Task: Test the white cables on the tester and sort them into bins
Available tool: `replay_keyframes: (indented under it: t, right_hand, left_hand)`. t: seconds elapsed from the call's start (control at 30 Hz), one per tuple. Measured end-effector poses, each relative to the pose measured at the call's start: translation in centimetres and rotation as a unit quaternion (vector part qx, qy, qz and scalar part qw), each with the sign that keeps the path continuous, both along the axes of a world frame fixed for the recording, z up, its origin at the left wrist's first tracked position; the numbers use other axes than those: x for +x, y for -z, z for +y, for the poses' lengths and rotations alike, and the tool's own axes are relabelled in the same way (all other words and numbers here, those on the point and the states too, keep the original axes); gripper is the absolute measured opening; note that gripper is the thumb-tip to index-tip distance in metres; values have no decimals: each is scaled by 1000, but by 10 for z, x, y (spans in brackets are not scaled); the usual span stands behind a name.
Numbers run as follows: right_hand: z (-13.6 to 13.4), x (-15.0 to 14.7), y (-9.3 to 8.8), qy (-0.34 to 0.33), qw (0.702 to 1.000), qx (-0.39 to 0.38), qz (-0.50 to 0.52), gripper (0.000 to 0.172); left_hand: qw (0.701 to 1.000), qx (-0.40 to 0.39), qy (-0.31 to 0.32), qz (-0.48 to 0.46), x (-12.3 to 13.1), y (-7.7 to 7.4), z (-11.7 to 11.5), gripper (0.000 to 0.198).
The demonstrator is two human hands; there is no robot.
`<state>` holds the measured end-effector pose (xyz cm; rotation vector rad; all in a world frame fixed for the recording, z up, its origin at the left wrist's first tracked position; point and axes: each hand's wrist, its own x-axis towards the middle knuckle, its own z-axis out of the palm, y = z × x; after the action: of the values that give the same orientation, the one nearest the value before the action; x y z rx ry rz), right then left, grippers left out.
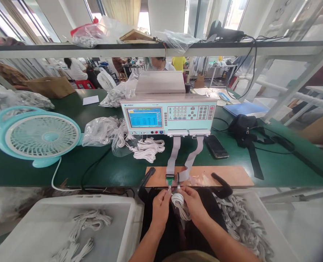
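A coiled white cable (180, 206) hangs between my two hands at the table's front edge. My left hand (162, 204) pinches one of its end connectors against the small green circuit board (170, 180). My right hand (192, 202) pinches the other end connector at the second ribbon cable's dark plug (178, 178). Whether either connector is fully seated is too small to tell. Two flat grey ribbon cables (174, 154) run up from there to the white tester (188, 112), whose blue screen (143, 117) is lit. The orange-brown board (205, 174) lies beneath the plugs.
Bundled white cables (149, 149) lie before the tester, beside bagged ones (101, 131). A turquoise fan (41, 137) stands left; a phone (216, 147) and black bag (243, 127) lie right. Bins with cables flank my lap, left (128, 218) and right (276, 233). People sit beyond the shelf (150, 51).
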<state>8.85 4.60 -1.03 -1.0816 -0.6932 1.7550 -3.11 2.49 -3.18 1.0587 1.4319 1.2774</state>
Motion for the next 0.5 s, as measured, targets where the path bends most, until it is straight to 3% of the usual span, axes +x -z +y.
replay_keyframes:
  t: [0.17, 0.27, 0.33, 0.4, 0.47, 0.5]
  right_hand:
    - [1, -1, -3, 6, 1000, -1, -1, 35]
    - [-2, 1, -3, 5, 1000, -19, -18, 35]
    - [-3, 3, -1, 10, 998, -32, -48, 36]
    - [-1, 4, 4, 17, 996, -35, -76, 37]
    - [4, 3, 9, 18, 995, -35, -93, 39]
    - [6, 3, 10, 21, 994, -33, -101, 39]
  left_hand:
    - [1000, 8, -25, -6, 12, 5, 2, 37]
    - [999, -20, -24, 26, 3, -9, -4, 39]
    - [998, -19, -31, 44, -21, -24, -14, 36]
    - [994, 6, -52, 93, -61, -33, -31, 32]
    - [974, -38, -95, 201, -113, -30, -60, 34]
    - [952, -101, -117, 266, -141, -23, -80, 35]
